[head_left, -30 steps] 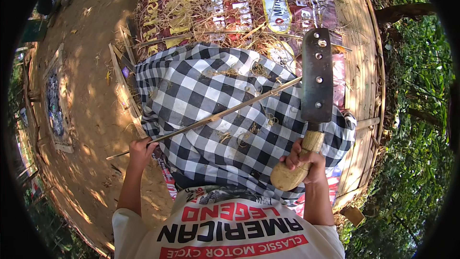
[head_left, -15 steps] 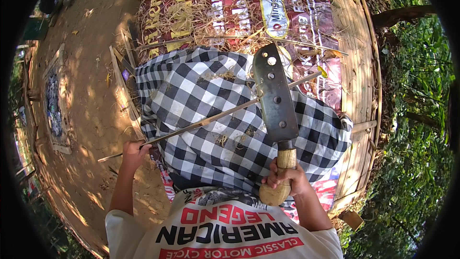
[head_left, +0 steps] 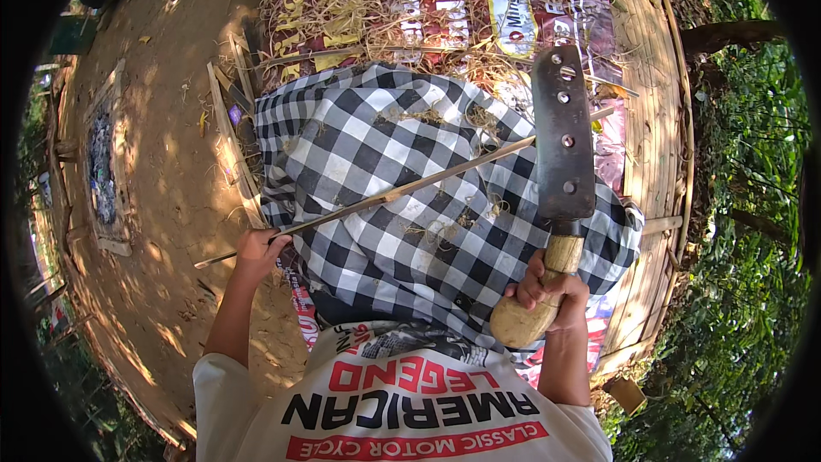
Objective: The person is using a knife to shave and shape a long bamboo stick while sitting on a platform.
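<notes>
Wooden strip [head_left: 393, 194], head view: long, thin and brown, it crosses the black-and-white checked cloth [head_left: 342, 158] on a slant, from the lower left to the upper right. Near its lower end it lies in the left hand [head_left: 258, 248], whose grip pinches it between thumb and fingers; a short, narrow end projects beyond the hand over the brown earth [head_left: 171, 145]. Toward its upper end the strip passes behind the broad-bladed knife [head_left: 564, 133] and reappears on the right side of the blade; whether blade and strip touch cannot be told.

The knife points away from the person, its dark blade pierced by a row of round holes. The right hand [head_left: 556, 295] has its grip closed around the bulbous pale wooden handle [head_left: 522, 318], fingers curled over the front and the rounded butt showing at the lower left.

The cloth spreads in folds in front of the person's white printed shirt [head_left: 265, 415]. Beyond it, curled pale shavings [head_left: 351, 13] litter a maroon printed sheet [head_left: 590, 21], and small tufts cling to the cloth as well. Bamboo slats [head_left: 654, 111] run along the right side of the sheet, with green foliage [head_left: 753, 128] farther right.
</notes>
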`<state>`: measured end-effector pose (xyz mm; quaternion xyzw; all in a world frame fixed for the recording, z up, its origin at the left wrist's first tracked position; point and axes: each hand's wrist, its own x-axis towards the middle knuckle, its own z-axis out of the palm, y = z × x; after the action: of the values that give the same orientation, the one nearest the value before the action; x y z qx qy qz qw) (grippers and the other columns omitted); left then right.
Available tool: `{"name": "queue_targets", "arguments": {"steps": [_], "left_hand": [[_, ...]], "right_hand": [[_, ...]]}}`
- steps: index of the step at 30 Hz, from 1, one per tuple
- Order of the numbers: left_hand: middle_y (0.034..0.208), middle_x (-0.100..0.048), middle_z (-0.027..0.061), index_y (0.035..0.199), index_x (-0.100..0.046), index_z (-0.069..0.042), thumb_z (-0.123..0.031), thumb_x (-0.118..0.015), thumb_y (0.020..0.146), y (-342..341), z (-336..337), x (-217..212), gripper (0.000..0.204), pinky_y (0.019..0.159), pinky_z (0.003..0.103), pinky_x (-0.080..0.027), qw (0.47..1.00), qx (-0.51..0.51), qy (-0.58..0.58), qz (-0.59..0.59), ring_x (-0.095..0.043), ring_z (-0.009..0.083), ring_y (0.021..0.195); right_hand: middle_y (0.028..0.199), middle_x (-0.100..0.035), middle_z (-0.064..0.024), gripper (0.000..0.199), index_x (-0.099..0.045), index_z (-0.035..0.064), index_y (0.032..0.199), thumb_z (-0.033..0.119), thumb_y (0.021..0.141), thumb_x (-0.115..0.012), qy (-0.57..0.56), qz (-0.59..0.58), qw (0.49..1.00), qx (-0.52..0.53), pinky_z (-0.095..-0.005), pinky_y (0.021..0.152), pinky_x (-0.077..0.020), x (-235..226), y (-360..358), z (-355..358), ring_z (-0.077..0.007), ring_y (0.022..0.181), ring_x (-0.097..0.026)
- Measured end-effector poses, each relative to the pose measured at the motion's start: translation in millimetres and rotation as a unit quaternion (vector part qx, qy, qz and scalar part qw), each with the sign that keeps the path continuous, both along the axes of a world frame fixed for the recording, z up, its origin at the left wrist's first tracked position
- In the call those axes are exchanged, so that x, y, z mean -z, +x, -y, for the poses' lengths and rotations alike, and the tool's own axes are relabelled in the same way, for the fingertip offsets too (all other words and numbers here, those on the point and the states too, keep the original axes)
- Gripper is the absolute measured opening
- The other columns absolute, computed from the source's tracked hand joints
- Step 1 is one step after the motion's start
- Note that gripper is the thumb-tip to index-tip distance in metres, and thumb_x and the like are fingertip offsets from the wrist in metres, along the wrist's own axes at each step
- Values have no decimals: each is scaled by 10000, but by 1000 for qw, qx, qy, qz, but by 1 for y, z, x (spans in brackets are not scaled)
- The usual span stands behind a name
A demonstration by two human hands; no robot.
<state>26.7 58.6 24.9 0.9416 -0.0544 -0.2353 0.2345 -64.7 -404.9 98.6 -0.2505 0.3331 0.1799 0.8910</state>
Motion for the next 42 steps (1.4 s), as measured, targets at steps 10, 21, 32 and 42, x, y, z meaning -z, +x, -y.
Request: {"name": "queue_targets", "arguments": {"steps": [10, 21, 32, 42], "left_hand": [[546, -517, 193, 692, -643, -25, -425, -637, 843, -6, -2, 17, 427, 506, 425, -419, 1000, -3, -8, -2, -545, 393, 549], [558, -535, 201, 671, -639, -12, -470, -600, 856, 4, 49, -7, 495, 520, 433, -428, 998, 18, -8, 61, -560, 392, 561], [563, -540, 197, 694, -651, -27, -423, -609, 863, -4, 52, -5, 433, 510, 439, -427, 997, -1, -17, 70, -554, 406, 569], [567, -550, 196, 707, -665, -25, -444, -600, 867, -5, 57, -7, 453, 531, 435, -439, 996, -2, 0, 87, -567, 397, 570]], "right_hand": [[544, -468, -87, 244, -469, 24, 805, 94, 575, -507, -36, -25, 993, -106, -430, 769, -501, -12, 0, -19, -228, 453, -517], [530, -450, -86, 268, -459, 29, 795, 99, 541, -507, -55, -7, 995, -80, -448, 702, -504, -10, -1, -15, -231, 417, -481], [544, -472, -89, 282, -469, 16, 822, 100, 556, -512, -1, 28, 999, -46, -441, 755, -500, -2, 2, -17, -231, 486, -530], [530, -468, -85, 240, -459, 37, 798, 103, 571, -503, 1, 18, 996, -82, -464, 742, -488, -2, -3, -26, -231, 460, -508]]}}
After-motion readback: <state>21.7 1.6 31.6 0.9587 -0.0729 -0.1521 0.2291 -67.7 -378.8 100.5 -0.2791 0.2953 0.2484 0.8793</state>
